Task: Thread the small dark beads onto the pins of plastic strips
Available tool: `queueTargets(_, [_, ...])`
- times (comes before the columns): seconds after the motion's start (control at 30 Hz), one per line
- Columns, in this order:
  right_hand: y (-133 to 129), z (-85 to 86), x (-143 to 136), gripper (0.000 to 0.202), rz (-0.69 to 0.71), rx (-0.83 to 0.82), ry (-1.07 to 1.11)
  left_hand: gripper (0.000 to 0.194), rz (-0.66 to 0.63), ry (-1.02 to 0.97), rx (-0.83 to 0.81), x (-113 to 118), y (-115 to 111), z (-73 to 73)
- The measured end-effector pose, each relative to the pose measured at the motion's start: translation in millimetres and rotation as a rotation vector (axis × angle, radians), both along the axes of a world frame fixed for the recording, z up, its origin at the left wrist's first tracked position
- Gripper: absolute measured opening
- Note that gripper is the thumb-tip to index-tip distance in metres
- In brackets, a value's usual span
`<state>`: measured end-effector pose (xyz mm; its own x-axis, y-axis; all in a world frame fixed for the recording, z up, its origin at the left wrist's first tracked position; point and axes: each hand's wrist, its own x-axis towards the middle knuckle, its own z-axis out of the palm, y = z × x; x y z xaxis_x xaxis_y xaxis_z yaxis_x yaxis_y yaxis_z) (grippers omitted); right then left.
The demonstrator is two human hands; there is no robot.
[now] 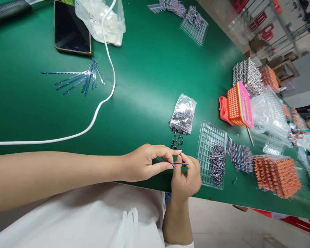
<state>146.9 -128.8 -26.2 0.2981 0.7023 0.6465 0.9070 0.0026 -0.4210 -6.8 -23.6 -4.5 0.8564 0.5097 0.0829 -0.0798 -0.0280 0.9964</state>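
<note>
My left hand [147, 163] reaches in from the left, its fingers pinched on thin dark blue strips. My right hand [187, 177] meets it fingertip to fingertip, closed on a dark strip [182, 164] that points right. Anything smaller between the fingertips is too tiny to make out. Just above the hands, small dark beads [180, 131] spill from a clear plastic bag [183, 113]. To the right of my right hand lies a clear compartment tray [205, 148] with a heap of dark and pink pieces [217, 164]. More blue strips [86, 77] are fanned out at the upper left.
A white cable [95, 113] curves across the green table [144, 86]. A phone [72, 29] and a bag of white pieces [105, 26] lie at the upper left. An orange and pink basket [239, 105], stacked orange pieces [276, 175] and clear plastic packaging [268, 110] stand at the right.
</note>
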Motion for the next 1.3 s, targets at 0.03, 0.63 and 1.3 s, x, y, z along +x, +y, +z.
queueTargets(0.03, [-0.1,-0.2,0.2,0.02,-0.001,0.001,-0.01,0.008,0.007,0.0,0.021,0.0,-0.5,-0.4])
queueTargets(0.63, [-3.9,6.2,1.8,0.004,0.157,-0.102,0.514,0.02,0.122,0.15,-0.345,5.9,4.0,3.7])
queueTargets(1.3, [-3.4,7.9,1.7,0.005,0.184,-0.115,0.552,0.019,0.115,0.195,-0.239,4.4,7.8,4.9])
